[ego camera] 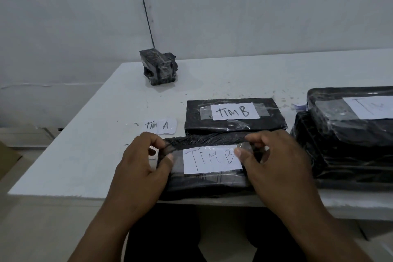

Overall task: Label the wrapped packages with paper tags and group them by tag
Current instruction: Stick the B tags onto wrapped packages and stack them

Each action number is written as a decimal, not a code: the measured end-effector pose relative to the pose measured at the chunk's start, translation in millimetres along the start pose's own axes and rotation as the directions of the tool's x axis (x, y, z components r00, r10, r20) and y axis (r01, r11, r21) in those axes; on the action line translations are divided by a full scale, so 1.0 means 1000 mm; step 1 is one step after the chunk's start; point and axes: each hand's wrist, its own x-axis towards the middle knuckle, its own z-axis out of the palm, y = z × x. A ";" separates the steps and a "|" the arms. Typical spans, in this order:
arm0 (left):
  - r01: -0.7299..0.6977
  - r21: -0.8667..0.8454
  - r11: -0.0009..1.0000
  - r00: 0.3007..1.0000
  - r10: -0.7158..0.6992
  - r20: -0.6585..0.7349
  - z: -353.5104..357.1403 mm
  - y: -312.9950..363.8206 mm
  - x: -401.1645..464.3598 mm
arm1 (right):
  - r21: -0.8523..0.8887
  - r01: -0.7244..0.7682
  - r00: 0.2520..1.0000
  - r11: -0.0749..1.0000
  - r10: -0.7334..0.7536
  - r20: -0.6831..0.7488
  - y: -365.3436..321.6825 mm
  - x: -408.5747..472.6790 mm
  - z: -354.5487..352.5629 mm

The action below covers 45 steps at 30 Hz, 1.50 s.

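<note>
A black wrapped package point(204, 185) lies at the table's near edge with a white paper tag point(210, 159) reading "TIM B" on top under clear tape. My left hand point(142, 161) grips its left end, thumb on the tape. My right hand point(274, 159) holds its right end, thumb pressing the tag's right edge. Just behind lies a second black package point(234, 130) with a taped "TIM B" tag point(235, 111). A loose "TIM A" tag point(160, 126) rests on the table to the left.
A stack of larger black packages point(344, 147) with a partly seen tag point(372, 107) fills the right side. A small black wrapped bundle point(158, 69) stands at the far edge of the white table point(85, 151). A wall rises behind.
</note>
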 end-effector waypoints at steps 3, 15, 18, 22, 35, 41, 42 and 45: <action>-0.065 0.062 0.996 0.996 0.068 -0.061 -0.004 0.005 -0.004 | -0.013 0.031 0.998 0.999 -0.032 -0.046 0.001 -0.003 0.001; -0.367 0.368 0.854 0.873 0.179 0.454 0.005 0.027 -0.023 | -0.382 0.242 0.965 0.892 -0.180 0.189 -0.006 -0.027 0.007; -0.309 0.418 0.854 0.900 0.120 0.419 -0.001 0.025 -0.025 | -0.380 0.202 0.973 0.903 -0.139 0.186 -0.005 -0.028 0.004; -0.229 0.479 0.847 0.938 0.062 0.340 -0.006 0.022 -0.028 | -0.331 0.091 0.978 0.939 -0.021 0.208 -0.006 -0.030 0.000; -0.303 0.403 0.864 0.908 0.134 0.397 0.013 0.037 -0.031 | -0.461 0.211 0.974 0.862 -0.144 0.176 -0.004 -0.033 0.007; -0.268 0.459 0.847 0.923 0.089 0.374 0.013 0.039 -0.034 | -0.384 0.122 0.975 0.915 -0.037 0.221 -0.006 -0.033 0.002; -0.263 0.467 0.844 0.927 0.086 0.366 0.013 0.039 -0.034 | -0.377 0.112 0.973 0.919 -0.025 0.228 -0.007 -0.033 0.001; -0.242 0.486 0.840 0.934 0.066 0.351 0.012 0.037 -0.035 | -0.349 0.089 0.976 0.933 -0.012 0.218 -0.008 -0.034 -0.002</action>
